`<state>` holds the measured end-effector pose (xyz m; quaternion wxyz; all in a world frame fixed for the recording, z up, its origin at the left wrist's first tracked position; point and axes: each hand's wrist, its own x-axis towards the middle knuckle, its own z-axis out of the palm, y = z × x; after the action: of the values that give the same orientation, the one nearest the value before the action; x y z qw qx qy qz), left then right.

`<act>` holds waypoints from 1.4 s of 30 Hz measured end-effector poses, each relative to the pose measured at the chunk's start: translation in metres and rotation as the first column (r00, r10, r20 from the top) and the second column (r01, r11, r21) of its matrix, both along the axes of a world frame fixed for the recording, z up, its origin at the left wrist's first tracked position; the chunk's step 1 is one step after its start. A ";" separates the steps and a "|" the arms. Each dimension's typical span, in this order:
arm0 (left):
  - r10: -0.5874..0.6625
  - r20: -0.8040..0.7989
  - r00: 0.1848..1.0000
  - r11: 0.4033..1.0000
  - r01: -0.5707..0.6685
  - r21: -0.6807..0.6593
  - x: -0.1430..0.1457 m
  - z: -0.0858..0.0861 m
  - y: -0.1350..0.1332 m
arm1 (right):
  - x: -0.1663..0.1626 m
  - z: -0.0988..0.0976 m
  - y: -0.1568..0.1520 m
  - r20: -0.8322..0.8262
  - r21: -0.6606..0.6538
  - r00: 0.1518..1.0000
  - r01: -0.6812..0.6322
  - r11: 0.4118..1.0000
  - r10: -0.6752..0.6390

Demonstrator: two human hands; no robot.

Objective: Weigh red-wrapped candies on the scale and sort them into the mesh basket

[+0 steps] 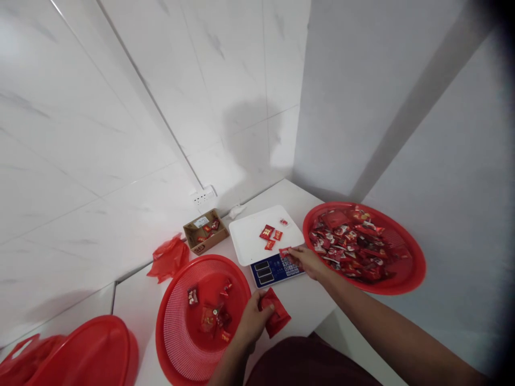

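Head view: your left hand (pixel 250 323) is clamped on a crumpled red pouch (pixel 278 317) on the white table, just beside the round red mesh basket (pixel 177 332). Your right hand (pixel 306 261) pinches a small red candy packet (pixel 285 251) at the edge of the white-topped digital scale (pixel 247 244), near the round red tray (pixel 408 279) heaped with sweets.

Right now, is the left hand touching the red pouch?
Touching. Head view shows the left hand clasped around the red pouch, beside the red basket.

crumpled red pouch (pixel 277 317) held beside the basket (pixel 177 327); small red packet (pixel 285 251) pinched at the scale (pixel 251 241)'s edge
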<state>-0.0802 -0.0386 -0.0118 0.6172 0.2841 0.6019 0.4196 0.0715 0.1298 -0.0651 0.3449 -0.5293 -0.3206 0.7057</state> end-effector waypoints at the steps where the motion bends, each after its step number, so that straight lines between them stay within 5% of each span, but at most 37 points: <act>1: 0.018 0.017 1.000 1.000 -0.018 -0.004 -0.002 -0.001 -0.002 | 0.001 -0.003 0.009 0.009 0.006 0.999 0.034 0.999 -0.034; 7: 0.129 0.043 0.991 0.991 -0.127 -0.040 -0.008 -0.007 -0.011 | 0.004 -0.001 0.016 0.074 0.030 0.992 0.101 0.994 -0.103; 10: 0.231 0.055 0.971 0.972 -0.228 -0.049 -0.007 -0.011 -0.013 | 0.005 0.011 -0.019 0.066 0.005 0.992 -0.110 0.994 0.110; 11: 0.265 0.054 0.963 0.964 -0.263 -0.052 -0.006 -0.012 -0.013 | 0.006 0.016 -0.033 0.043 -0.010 0.958 -0.283 0.959 0.283; 13: 0.312 0.061 0.948 0.950 -0.310 -0.049 -0.004 -0.013 -0.011 | 0.006 0.025 -0.061 -0.032 -0.009 0.794 -0.608 0.794 0.608; 15: 0.322 0.086 0.943 0.947 -0.320 -0.039 -0.001 -0.012 -0.008 | 0.004 0.031 -0.081 -0.075 0.043 0.660 -0.747 0.664 0.747; 16: 0.318 0.094 0.943 0.948 -0.316 -0.034 0.000 -0.011 -0.006 | 0.003 0.032 -0.087 -0.068 0.064 0.645 -0.759 0.648 0.761; 21: 0.394 0.133 0.910 0.919 -0.390 -0.056 -0.007 -0.005 0.002 | -0.006 0.028 -0.075 0.028 0.038 0.726 -0.688 0.725 0.688; 27: 0.522 0.115 0.845 0.852 -0.524 -0.021 -0.026 -0.005 0.004 | -0.029 0.040 -0.027 -0.033 0.022 0.901 -0.432 0.902 0.433; 29: 0.519 0.119 0.847 0.854 -0.520 -0.023 -0.029 -0.006 0.003 | -0.033 0.041 -0.014 -0.032 0.046 0.922 -0.383 0.922 0.385; 32: 0.511 0.123 0.851 0.859 -0.509 -0.048 -0.029 -0.005 0.000 | -0.023 0.029 -0.002 0.187 0.175 0.929 -0.353 0.919 0.321; 35: 0.464 0.129 0.876 0.886 -0.458 -0.072 -0.028 -0.003 -0.006 | 0.009 0.004 0.001 0.530 0.374 0.833 -0.395 0.839 0.156; 37: 0.422 0.127 0.898 0.906 -0.415 -0.079 -0.028 -0.002 -0.011 | 0.038 -0.015 -0.002 0.750 0.426 0.662 -0.486 0.763 0.003; 39: 0.392 0.120 0.912 0.919 -0.383 -0.093 -0.028 -0.001 -0.015 | 0.066 -0.031 -0.008 0.889 0.351 0.452 -0.579 0.736 -0.069; 42: 0.357 0.096 0.929 0.930 -0.344 -0.127 -0.026 0.001 -0.017 | 0.092 -0.048 -0.018 0.968 0.146 0.250 -0.631 0.762 0.021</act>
<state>-0.1067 -0.0555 -0.0113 0.5810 0.1131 0.6275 0.5059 0.1639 0.1114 -0.1128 0.0598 -0.6353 -0.7401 0.2126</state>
